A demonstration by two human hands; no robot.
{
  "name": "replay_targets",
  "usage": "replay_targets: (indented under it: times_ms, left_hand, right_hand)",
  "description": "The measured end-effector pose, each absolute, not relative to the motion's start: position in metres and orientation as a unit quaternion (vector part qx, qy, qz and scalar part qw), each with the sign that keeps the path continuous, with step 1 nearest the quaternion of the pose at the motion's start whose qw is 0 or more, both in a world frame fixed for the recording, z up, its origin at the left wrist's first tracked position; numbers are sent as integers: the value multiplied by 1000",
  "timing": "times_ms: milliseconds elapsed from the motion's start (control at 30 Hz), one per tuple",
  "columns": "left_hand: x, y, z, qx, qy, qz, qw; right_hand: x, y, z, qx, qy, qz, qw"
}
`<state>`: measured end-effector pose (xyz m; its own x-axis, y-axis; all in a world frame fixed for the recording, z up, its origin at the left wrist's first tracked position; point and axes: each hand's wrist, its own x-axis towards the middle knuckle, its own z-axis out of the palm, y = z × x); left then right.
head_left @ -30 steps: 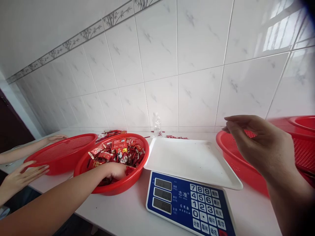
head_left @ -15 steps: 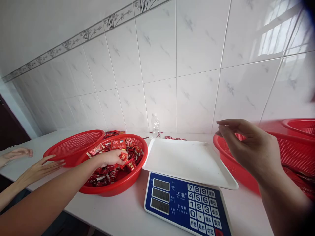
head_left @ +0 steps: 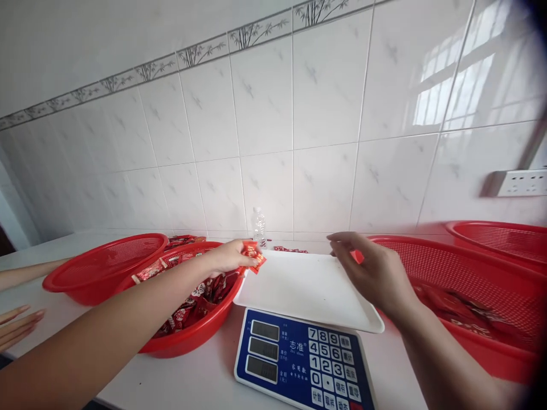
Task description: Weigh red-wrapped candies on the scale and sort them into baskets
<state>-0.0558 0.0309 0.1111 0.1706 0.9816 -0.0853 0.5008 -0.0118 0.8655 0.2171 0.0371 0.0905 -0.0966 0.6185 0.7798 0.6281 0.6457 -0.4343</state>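
Observation:
My left hand [head_left: 233, 256] is closed on red candy packets [head_left: 253, 256], held above the left edge of the white weighing tray [head_left: 299, 285]. Below the tray is the blue scale panel [head_left: 294, 356] with number keys and displays. A red basket [head_left: 183, 344] of red packets sits under my left forearm. My right hand [head_left: 371, 267] hovers over the tray's right side, fingers bent; a bit of red shows by its fingers, but whether it is held is unclear.
Another red basket [head_left: 102, 279] stands at the left, with a co-worker's hands [head_left: 21, 327] beside it. A large red basket [head_left: 470, 256] with packets is at the right, another behind it. A clear bottle [head_left: 258, 228] and loose packets lie near the wall.
My left hand has lifted packets out of the basket and moved right to the tray's edge. My right hand now appears over the tray. The view has turned right.

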Motion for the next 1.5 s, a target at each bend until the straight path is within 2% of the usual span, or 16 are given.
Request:
replay_targets:
  times_ms: [300,733,933,1067,1133,1267,1500]
  left_hand:
    - [15,78,87,706,566,225,361]
    - [4,83,83,735,603,147,274]
    - [-5,68,84,752,605,63,255]
    - [-6,59,71,767,596,1,240]
    - [-3,59,61,780,590,-14,207]
    - [11,65,47,799,579,-3,161]
    - [31,69,48,804,563,53,186]
  right_hand:
    - [221,35,95,-408,-763,-13,502]
    - [219,33,97,-414,-800,10,434]
    - [218,35,91,-424,-860,75,273]
    - [216,44,79,-410,-892,119,146]
    - [213,49,72,-402,-900,127,110]
    - [209,59,62,-406,-899,118,114]
    - [208,70,56,-449,-880,83,131]
